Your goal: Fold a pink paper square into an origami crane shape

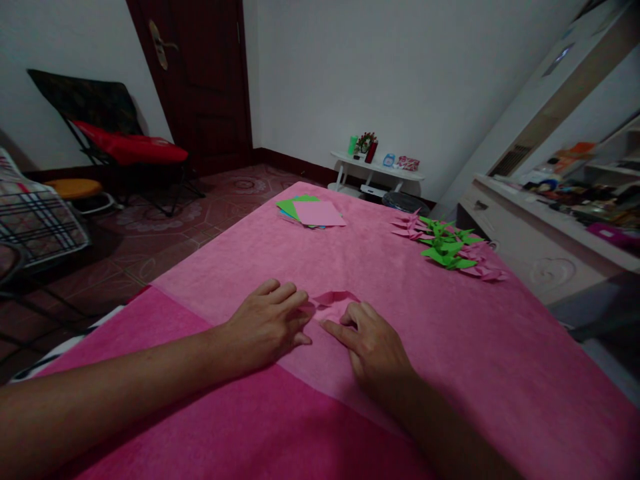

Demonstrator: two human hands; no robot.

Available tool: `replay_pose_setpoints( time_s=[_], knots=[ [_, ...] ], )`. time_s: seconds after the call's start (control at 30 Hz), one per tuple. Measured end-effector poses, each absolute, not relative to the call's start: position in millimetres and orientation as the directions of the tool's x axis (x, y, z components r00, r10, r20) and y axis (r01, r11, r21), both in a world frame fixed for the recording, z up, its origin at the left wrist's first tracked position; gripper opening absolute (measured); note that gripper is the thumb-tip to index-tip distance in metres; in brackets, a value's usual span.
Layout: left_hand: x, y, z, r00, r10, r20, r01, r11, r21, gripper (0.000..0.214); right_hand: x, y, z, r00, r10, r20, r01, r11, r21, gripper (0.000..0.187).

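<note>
A partly folded sheet of pink origami paper [337, 305] lies on the pink cloth, one flap standing up along its far side. At its left edge, my left hand [273, 323] has curled fingers that press and grip the paper. My right hand [373, 340] holds the near right part, its fingers bent in and the thumb laid along the paper. The fingertips and the paper's similar colour to the cloth hide part of the folds.
A stack of coloured paper sheets [320, 213] lies toward the table's far corner. Several folded pink and green paper cranes [447, 250] are grouped at the right edge. Beyond stand a white shelf [380, 167], a red-covered chair [135, 148] and a cluttered dresser [540, 240].
</note>
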State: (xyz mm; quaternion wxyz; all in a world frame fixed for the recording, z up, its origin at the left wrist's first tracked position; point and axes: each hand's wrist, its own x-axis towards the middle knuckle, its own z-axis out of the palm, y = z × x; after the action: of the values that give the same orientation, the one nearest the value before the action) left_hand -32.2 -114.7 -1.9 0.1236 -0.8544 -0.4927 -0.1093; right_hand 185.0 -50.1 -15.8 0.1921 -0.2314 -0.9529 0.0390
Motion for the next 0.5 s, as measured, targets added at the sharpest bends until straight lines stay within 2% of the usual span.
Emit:
replay_pose_setpoints(
  time_s=[0.37, 0.43, 0.5],
  knots=[
    [-34, -123, 12, 0.397, 0.858, 0.326, 0.912, -0.408, -0.039, 0.025, 182, -53, -13, -0.807, 0.511, 0.297, 0.48, 0.86, -0.175, 0.033],
    [-23, -128, 17, 0.394, 0.844, 0.364, 0.906, -0.424, 0.002, 0.023, 182, -53, -13, -0.804, 0.522, 0.283, 0.49, 0.853, -0.181, 0.035],
    [-8, -132, 19, 0.451, 0.797, 0.402, 0.843, -0.528, 0.1, 0.022, 183, -53, -13, -0.804, 0.526, 0.278, 0.495, 0.85, -0.181, 0.031]
  ],
)
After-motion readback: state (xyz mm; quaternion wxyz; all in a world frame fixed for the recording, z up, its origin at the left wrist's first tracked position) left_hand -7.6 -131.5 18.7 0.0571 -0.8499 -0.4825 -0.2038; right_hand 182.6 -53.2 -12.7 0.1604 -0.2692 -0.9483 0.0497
